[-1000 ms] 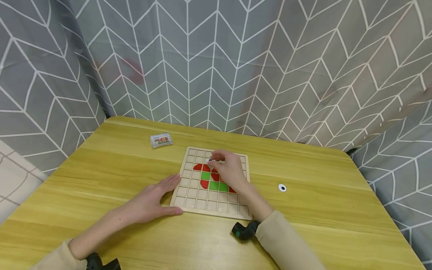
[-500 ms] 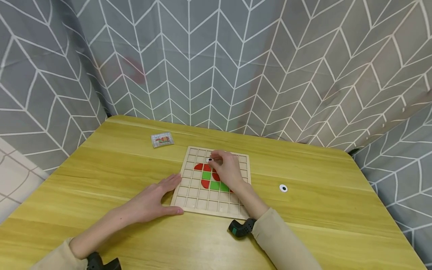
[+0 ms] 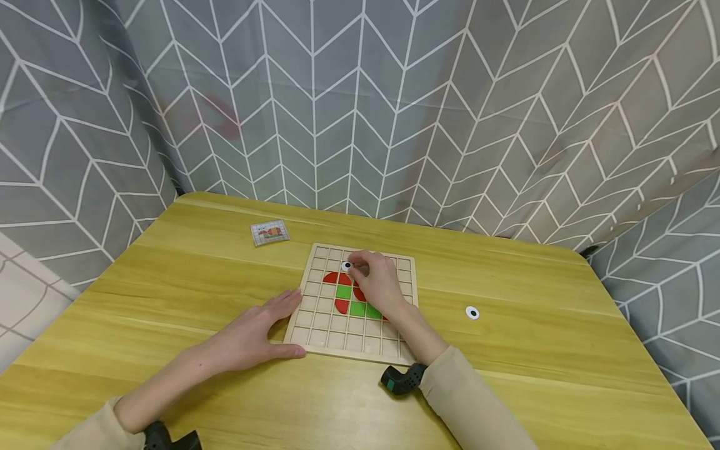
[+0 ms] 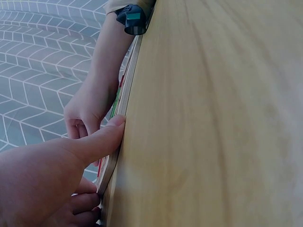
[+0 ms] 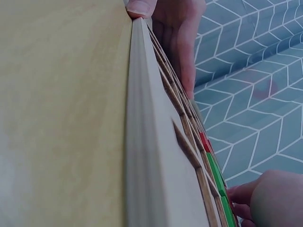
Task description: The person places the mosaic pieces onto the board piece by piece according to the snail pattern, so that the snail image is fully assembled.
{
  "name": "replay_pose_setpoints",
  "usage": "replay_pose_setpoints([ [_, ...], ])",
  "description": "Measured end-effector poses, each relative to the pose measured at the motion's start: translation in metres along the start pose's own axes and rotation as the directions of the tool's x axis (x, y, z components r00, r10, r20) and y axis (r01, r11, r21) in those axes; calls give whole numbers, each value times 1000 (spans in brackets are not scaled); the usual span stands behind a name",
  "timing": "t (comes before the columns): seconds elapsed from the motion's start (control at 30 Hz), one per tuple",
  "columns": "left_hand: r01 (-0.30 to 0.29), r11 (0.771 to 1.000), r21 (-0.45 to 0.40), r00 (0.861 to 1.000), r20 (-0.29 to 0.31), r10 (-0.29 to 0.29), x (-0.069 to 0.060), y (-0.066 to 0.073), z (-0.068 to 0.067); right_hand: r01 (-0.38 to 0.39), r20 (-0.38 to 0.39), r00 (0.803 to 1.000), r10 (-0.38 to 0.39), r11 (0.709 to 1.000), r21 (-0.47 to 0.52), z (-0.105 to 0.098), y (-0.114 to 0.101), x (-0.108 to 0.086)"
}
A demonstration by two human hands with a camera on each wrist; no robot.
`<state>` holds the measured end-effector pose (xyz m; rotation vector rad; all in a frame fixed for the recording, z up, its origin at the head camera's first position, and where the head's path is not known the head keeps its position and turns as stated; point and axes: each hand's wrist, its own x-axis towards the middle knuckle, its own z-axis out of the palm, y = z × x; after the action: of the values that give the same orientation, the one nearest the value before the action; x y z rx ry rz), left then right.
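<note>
A wooden grid board (image 3: pixel 320 338) lies on the table with red rounded tiles (image 3: pixel 341 306) and green square tiles (image 3: pixel 344 292) set in its cells. Over the upper middle cells, my right hand (image 3: pixel 382 284) pinches a round white eye piece (image 3: pixel 346 266) with a black pupil between thumb and forefinger. That hand covers part of the tile pattern. My left hand (image 3: pixel 250 337) is spread at the board's left side, fingertips touching the left edge and thumb at the near left corner. The left wrist view shows the thumb (image 4: pixel 106 137) resting against the board's edge.
A second eye piece (image 3: pixel 472 313) lies on the table right of the board. Behind the board to the left is a small picture card (image 3: pixel 270 232) with a coloured grid design. A patterned grey curtain (image 3: pixel 360 112) hangs beyond the table's far edge.
The eye piece in my right hand has shifted slightly left, and more of its face shows than a second ago. The left hand stays at the board's edge.
</note>
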<state>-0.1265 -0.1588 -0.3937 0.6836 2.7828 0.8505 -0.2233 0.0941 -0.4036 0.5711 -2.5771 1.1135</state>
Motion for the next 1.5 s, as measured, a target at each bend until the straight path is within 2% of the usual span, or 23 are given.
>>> replay_pose_setpoints([
  [0.27,3,1000,3,1000,11,-3,-1,0,-3,2,6,1000,-2,1000,4,0,-4,-1],
  [0.4,-4,1000,7,1000,1,4,-1,0,-3,-22,19,1000,22,1000,11,-7,-6,-2],
  [0.57,-6,1000,6,1000,0,6,0,1,-1,-52,-4,999,53,998,19,-33,-2,-13],
  [0.7,5,1000,0,1000,-1,-5,1,1,0,-99,-9,995,99,994,50,-57,11,-30],
  [0.83,-4,1000,1,1000,-1,4,1,0,0,-133,-37,990,133,991,27,-81,27,-51],
  [0.93,-4,1000,1,1000,-3,4,0,0,0,-115,-95,989,112,993,-26,-98,42,-66],
  [1.07,-2,1000,1,1000,-7,2,-1,0,0,-43,-169,985,24,993,-109,-114,64,-83],
  [1.17,-14,1000,1,1000,-9,14,-1,1,0,-2,-182,983,-27,987,-161,-126,78,-98],
  [1.3,-20,1000,0,1000,-10,20,-2,1,0,13,-185,981,-53,977,-214,-140,90,-116],
  [1.5,-10,1000,-2,1000,-8,10,-2,1,0,58,-214,969,-120,959,-277,-151,98,-127],
])
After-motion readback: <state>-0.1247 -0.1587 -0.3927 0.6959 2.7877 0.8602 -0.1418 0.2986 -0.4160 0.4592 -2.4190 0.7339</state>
